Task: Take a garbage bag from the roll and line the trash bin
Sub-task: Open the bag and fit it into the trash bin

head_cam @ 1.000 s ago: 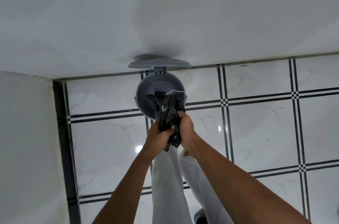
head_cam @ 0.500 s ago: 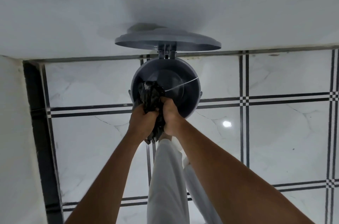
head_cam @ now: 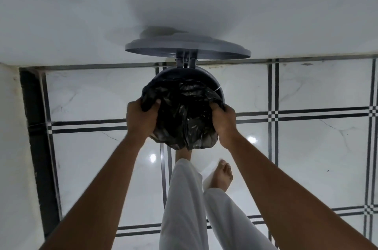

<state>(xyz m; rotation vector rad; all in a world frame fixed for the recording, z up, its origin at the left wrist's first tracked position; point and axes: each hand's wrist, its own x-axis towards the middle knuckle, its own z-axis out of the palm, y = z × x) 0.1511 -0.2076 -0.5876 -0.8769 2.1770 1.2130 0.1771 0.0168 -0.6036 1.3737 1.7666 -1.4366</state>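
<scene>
garbage bag [head_cam: 185,114] | went from bunched wad to spread over pedal bin [head_cam: 216,86] mouth | left hand [head_cam: 141,118], right hand [head_cam: 224,122] each gripped its edge | lining nearly seated

Single view: head camera, worn by person. Looks steeply down and forward along both outstretched arms. Wide-angle lens; tile lines and wall base bow toward frame edges. Close range: hands and bin [head_cam: 214,84] sit mid-frame at arm's length. Floor [head_cam: 306,147] fills lower two thirds, wall [head_cam: 184,4] fills upper third. Wearer's own legs and bare foot [head_cam: 222,176] enter from bottom edge. No second view; no shared area to report.
</scene>
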